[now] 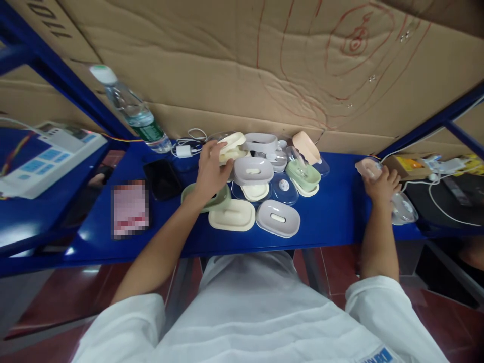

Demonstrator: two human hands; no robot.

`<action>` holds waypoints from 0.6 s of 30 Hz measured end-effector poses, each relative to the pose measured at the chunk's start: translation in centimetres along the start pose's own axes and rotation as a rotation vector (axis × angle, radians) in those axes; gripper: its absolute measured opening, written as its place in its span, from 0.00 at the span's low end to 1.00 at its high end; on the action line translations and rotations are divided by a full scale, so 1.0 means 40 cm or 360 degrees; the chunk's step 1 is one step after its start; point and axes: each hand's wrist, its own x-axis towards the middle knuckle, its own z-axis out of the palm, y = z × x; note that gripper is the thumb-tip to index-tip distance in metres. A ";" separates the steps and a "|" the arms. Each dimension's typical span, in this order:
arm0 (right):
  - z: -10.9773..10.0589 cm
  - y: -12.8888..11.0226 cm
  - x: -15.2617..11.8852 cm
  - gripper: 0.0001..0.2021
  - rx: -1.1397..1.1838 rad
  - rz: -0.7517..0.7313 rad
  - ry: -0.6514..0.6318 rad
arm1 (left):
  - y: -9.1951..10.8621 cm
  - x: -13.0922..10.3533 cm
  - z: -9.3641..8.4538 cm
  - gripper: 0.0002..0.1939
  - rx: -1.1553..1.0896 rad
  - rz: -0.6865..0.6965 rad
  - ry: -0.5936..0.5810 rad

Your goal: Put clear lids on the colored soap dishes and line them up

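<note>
My left hand [212, 170] is closed on a tilted cream soap dish [233, 143] at the back left of a cluster. Far to the right, my right hand [381, 187] grips a pale pink soap dish [367, 168]; part of it is hidden by the fingers. A clear lid [404, 207] lies beside that wrist. Within the cluster are a lilac dish [260, 171], a second lilac dish [282, 227] in front, a cream dish [234, 222], a light green dish [307, 174] and a peach one [305, 146]. An olive-green dish [218, 200] sits partly under my left forearm.
On the blue table [333, 217], a water bottle [139, 116] leans at back left near a white charger [184, 151] and a black phone [162, 179]. A blurred pink item [130, 207] lies left. Cardboard [212, 60] stands behind. Cables and a small box [406, 166] are right.
</note>
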 end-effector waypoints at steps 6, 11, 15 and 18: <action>0.043 -0.029 -0.006 0.31 0.0211 0.0038 0.0031 | 0.008 0.000 -0.007 0.28 0.0029 0.0056 0.0010; 0.043 -0.087 -0.035 0.26 0.0475 0.0002 0.0054 | 0.037 -0.002 -0.011 0.26 0.0002 0.0084 0.0033; 0.034 -0.192 0.007 0.20 0.0727 -0.0046 0.0204 | 0.070 -0.006 -0.017 0.24 -0.0015 0.0129 0.0028; 0.017 -0.326 0.026 0.24 0.0903 -0.0226 0.0239 | 0.082 -0.007 -0.013 0.32 -0.0234 0.0111 0.0023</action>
